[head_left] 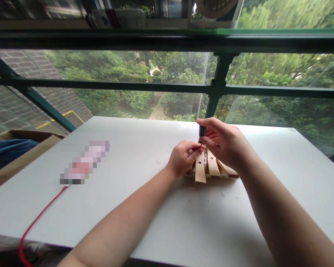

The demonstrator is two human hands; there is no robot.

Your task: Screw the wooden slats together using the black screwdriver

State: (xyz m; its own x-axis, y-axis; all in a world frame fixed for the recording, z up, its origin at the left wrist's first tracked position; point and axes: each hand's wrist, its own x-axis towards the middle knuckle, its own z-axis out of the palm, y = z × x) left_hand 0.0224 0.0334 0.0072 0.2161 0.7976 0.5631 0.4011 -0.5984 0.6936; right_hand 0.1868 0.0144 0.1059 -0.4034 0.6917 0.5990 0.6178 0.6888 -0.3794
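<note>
My right hand (pixel 225 142) is closed around the dark handle of a screwdriver (pixel 202 130), which stands upright with its shaft pointing down. My left hand (pixel 183 157) pinches at the lower end of the shaft; whether a screw sits between the fingertips is hidden. Below both hands lies a small wooden piece with several pale slats. One wooden slat (pixel 200 172) runs toward me under the left fingertips and has a hole or screw in it. Beside it a second slat (pixel 213 168) shows a similar round spot. A third slat (pixel 228 170) slants partly beneath my right hand.
The work rests on a white table (pixel 144 207). A blurred-out phone-like object (pixel 86 163) lies on the left, with a red cable (pixel 40 218) running off the front edge. A cardboard box (pixel 44 148) holding blue cloth stands at left. Green-framed windows (pixel 156 86) rise behind.
</note>
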